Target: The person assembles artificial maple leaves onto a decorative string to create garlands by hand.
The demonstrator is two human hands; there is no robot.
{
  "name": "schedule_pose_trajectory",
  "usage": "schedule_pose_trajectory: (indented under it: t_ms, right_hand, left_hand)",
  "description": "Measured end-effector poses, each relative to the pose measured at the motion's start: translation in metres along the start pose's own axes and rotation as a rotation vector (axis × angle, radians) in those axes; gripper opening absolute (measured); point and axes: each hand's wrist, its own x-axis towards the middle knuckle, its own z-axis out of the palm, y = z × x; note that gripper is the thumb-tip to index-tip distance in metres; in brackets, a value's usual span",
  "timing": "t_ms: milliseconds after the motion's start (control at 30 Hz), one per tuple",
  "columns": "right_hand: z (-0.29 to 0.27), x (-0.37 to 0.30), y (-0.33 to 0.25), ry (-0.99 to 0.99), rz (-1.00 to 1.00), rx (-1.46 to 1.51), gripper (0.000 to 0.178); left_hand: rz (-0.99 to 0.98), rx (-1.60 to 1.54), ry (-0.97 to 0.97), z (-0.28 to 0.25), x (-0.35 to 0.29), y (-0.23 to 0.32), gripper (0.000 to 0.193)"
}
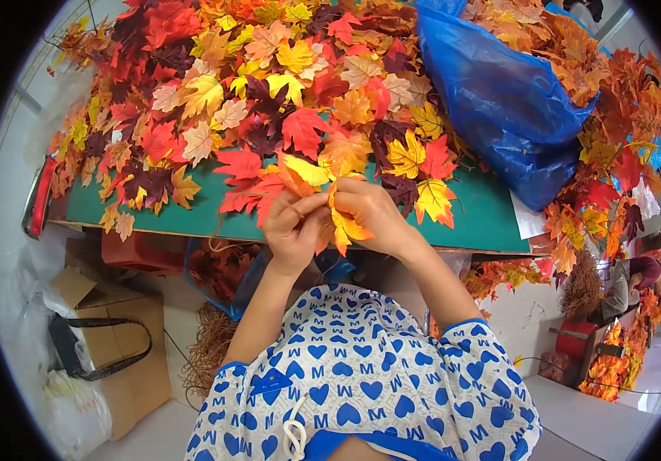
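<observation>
Both hands meet at the near edge of a green table (469, 207). My left hand (292, 234) is closed, thumb and fingers pinching among orange and yellow artificial maple leaves (343, 225). From the other side my right hand (377, 215) closes on the same leaves, its fingertips close to the left ones. One yellow leaf (307, 170) sticks up above the fingers. The stem between the fingertips is hidden. Red leaves (247, 184) lie just beyond my left hand, and a yellow-red leaf (434, 201) lies to the right of my right hand.
A large heap of artificial leaves (269, 77) covers the table's far part. On the right lies a blue plastic bag (507, 107). Below left are a red bin (146, 252), a cardboard box (127, 361) and brown twigs (211, 349). At far right a person (630, 280) sits.
</observation>
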Motion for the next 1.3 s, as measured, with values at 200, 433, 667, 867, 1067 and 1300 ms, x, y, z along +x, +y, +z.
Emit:
schedule_pose_trajectory:
  t_ms: [200,433,667,867,1067,1300]
  right_hand:
    - [0.001,-0.002,0.006,0.258,0.357,0.024,0.01]
    - [-0.061,-0.03,0.043,0.922,0.623,0.262,0.003]
    - [-0.003,-0.019,0.003,0.969,0.57,1.159,0.006]
    - [0.043,-0.004,-0.009,0.726,0.602,1.391,0.009]
    - [0.076,0.002,-0.013,0.658,0.611,1.436,0.016]
    - [0.082,-0.003,-0.009,0.647,0.683,1.509,0.016]
  left_hand:
    - [-0.169,0.116,0.202,-0.009,-0.001,-0.01,0.006]
    - [-0.727,-0.384,0.3,-0.004,0.042,-0.034,0.015]
    - [-0.816,-0.817,0.062,-0.017,0.045,-0.027,0.035]
    - [-0.813,-0.668,0.049,-0.029,0.012,0.0,0.025]
    - [-0.75,-0.635,0.112,-0.026,-0.007,0.018,0.025]
    - [-0.745,-0.633,0.135,-0.027,-0.011,0.015,0.025]
